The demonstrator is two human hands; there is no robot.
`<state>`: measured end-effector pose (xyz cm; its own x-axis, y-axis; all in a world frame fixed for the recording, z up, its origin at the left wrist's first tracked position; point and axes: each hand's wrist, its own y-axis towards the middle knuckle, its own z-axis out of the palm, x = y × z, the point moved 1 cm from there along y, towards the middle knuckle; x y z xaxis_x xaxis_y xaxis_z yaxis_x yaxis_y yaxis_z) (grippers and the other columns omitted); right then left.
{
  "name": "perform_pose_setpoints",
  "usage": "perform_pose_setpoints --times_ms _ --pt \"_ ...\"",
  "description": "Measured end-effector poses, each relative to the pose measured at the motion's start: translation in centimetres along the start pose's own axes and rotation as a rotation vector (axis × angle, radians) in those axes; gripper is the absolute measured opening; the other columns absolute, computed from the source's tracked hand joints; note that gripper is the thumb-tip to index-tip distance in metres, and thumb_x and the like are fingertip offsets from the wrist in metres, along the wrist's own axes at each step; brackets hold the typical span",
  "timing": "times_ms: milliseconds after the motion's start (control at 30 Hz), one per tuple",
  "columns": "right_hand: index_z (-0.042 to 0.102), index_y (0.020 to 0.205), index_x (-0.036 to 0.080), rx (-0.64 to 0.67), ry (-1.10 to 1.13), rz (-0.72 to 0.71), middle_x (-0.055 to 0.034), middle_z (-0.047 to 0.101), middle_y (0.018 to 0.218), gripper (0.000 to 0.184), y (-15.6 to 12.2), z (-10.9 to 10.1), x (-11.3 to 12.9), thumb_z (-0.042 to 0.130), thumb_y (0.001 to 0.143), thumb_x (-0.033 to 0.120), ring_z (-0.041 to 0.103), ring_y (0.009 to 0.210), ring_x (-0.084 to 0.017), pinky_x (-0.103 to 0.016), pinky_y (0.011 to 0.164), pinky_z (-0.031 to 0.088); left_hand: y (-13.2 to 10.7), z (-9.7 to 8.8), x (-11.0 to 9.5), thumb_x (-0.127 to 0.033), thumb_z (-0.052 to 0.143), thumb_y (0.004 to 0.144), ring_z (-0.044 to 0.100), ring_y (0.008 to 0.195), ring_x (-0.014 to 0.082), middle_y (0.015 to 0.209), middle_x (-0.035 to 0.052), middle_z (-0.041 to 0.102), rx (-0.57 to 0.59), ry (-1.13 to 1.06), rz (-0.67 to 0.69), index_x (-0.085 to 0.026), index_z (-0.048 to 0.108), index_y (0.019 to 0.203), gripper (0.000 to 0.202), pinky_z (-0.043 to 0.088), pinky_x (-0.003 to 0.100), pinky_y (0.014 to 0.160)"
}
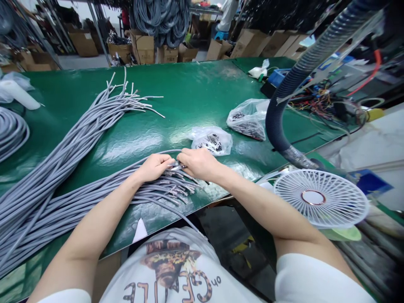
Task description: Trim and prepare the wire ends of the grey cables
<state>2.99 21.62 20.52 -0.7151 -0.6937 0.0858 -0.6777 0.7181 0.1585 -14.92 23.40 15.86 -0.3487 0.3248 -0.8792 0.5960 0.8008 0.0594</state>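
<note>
Grey cables [104, 189] lie in a long bundle across the green table, their stripped ends fanned out below my hands. My left hand [155, 166] is closed in a pinch on the end of one grey cable. Close beside it, my right hand [199, 163] has its fingers pressed together at the same cable end; whatever small part sits in them is hidden. Just behind the right hand rests a clear plastic bag [213, 141] of small dark and white parts. Another bag [248, 118] of small dark parts stands farther right.
A second cable bundle [91, 115] runs along the left, beside a coiled cable [11, 132]. At right, a dark flexible hose [277, 109] arches over the table [189, 92]. A white fan [320, 198] stands near my right elbow. Cardboard boxes [145, 48] line the back.
</note>
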Motion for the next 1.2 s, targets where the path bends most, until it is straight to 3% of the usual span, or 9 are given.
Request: perform_pose_setpoints --times_ms 200,333,433,533,667,800,900,1067,1200 --pt "0.058 0.064 0.014 -0.014 0.994 0.344 0.0057 0.043 0.050 0.013 1.0 2.7 -1.8 0.056 0.071 0.026 0.034 0.046 -0.006 -0.022 0.047 0.025 -0.4 -0.3 0.5 -0.043 0.044 0.087 0.045 0.058 0.0097 0.061 -0.0006 0.054 -0.019 -0.058 0.078 -0.013 0.058 0.067 0.038 0.037 0.022 0.060" --pt "0.051 0.064 0.018 -0.051 1.634 0.613 0.0130 0.029 0.039 0.023 1.1 5.2 0.0 0.070 0.058 0.029 0.019 0.034 -0.002 -0.020 0.038 0.014 -0.4 -0.2 1.0 -0.042 0.049 0.085 0.051 0.061 0.0112 0.065 0.0010 0.060 -0.236 -0.076 0.116 -0.013 0.061 0.069 0.035 0.041 0.022 0.063" --pt "0.045 0.062 0.020 -0.159 1.834 0.638 0.0139 0.028 0.038 0.033 0.9 5.2 1.9 0.075 0.056 0.029 0.019 0.033 -0.002 -0.019 0.036 0.014 -0.3 0.2 1.3 -0.041 0.050 0.085 0.054 0.065 0.0125 0.069 0.0020 0.063 -0.376 -0.055 0.117 -0.013 0.064 0.072 0.033 0.043 0.023 0.066" --pt "0.052 0.066 0.018 -0.306 1.685 0.615 0.0123 0.030 0.040 0.026 0.4 4.1 2.3 0.073 0.063 0.034 0.022 0.035 -0.003 -0.020 0.038 0.018 -0.2 0.3 1.3 -0.041 0.048 0.087 0.053 0.064 0.0120 0.068 0.0017 0.063 -0.378 -0.046 0.120 -0.013 0.065 0.073 0.035 0.042 0.023 0.064" --pt "0.064 0.079 0.016 -0.479 1.019 0.441 0.0049 0.048 0.054 0.014 -0.4 2.3 0.6 0.061 0.077 0.030 0.039 0.048 -0.007 -0.022 0.049 0.032 -0.2 0.0 1.3 -0.043 0.046 0.087 0.046 0.057 0.0108 0.059 -0.0003 0.055 -0.343 -0.029 0.073 -0.013 0.064 0.070 0.039 0.037 0.022 0.058" --pt "0.066 0.102 0.017 -0.352 0.514 0.111 -0.0038 0.067 0.087 0.027 -0.6 1.6 -0.9 0.050 0.080 0.015 0.057 0.071 -0.012 -0.023 0.065 0.040 -0.1 -0.2 1.3 -0.044 0.045 0.087 0.043 0.057 0.0102 0.057 -0.0016 0.050 -0.293 -0.039 0.050 -0.013 0.063 0.069 0.040 0.035 0.022 0.058" --pt "0.068 0.100 0.018 -0.213 0.315 0.010 -0.0039 0.068 0.081 0.030 -0.2 1.6 -1.1 0.048 0.078 0.012 0.057 0.070 -0.013 -0.022 0.060 0.035 0.0 -0.1 1.3 -0.044 0.045 0.086 0.041 0.056 0.0094 0.056 -0.0029 0.046 -0.240 -0.053 0.046 -0.013 0.060 0.066 0.040 0.034 0.022 0.058" --pt "0.065 0.075 0.015 -0.076 0.320 0.100 -0.0016 0.061 0.065 0.015 0.8 1.0 -0.6 0.050 0.075 0.014 0.047 0.058 -0.011 -0.024 0.055 0.027 -0.1 -0.1 1.1 -0.046 0.047 0.085 0.038 0.055 0.0089 0.055 -0.0039 0.042 -0.136 -0.030 0.033 -0.014 0.056 0.062 0.040 0.033 0.021 0.055" --pt "0.058 0.059 0.014 -0.012 0.677 0.257 0.0030 0.049 0.052 0.016 1.4 0.9 -0.7 0.056 0.073 0.023 0.039 0.053 -0.009 -0.024 0.054 0.026 -0.3 -0.2 0.8 -0.040 0.044 0.088 0.043 0.057 0.0092 0.058 -0.0022 0.049 -0.027 0.033 0.081 -0.014 0.059 0.063 0.039 0.035 0.021 0.058"
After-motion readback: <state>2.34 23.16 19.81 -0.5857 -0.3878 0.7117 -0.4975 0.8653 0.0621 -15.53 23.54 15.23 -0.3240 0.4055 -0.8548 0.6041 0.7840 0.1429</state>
